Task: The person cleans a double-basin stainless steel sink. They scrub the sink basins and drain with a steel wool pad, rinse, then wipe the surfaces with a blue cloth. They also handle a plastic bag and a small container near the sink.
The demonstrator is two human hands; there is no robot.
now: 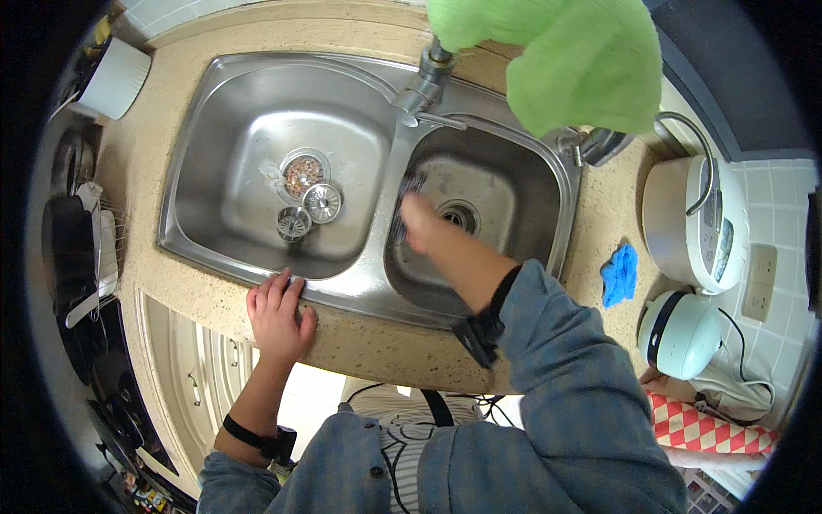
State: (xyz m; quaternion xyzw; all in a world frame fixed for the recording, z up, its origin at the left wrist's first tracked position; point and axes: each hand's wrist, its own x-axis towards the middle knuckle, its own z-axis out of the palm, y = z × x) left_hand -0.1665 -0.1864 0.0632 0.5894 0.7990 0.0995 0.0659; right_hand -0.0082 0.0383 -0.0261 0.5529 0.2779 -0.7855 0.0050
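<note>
My right hand [420, 221] reaches into the smaller right basin [526, 238] of a stainless steel sink. It presses a dark scourer [411, 183], blurred and partly hidden by my fingers, against the basin's left wall. A drain opening [459, 216] lies just beside that hand. My left hand [277, 315] rests palm down, holding nothing, its fingertips on the front rim of the larger left basin [347, 160]. Inside that basin, two metal strainer baskets [322, 202] [294, 223] sit beside a drain [304, 177] filled with small food scraps. A scrap of clear plastic [271, 177] touches the drain.
A faucet [420, 93] stands behind the divider, under a hanging green cloth [584, 70]. On the right counter are a blue cloth [620, 275], a rice cooker [693, 221] and a mint-green appliance [684, 334]. A dish rack [106, 250] and a white container [119, 77] stand left.
</note>
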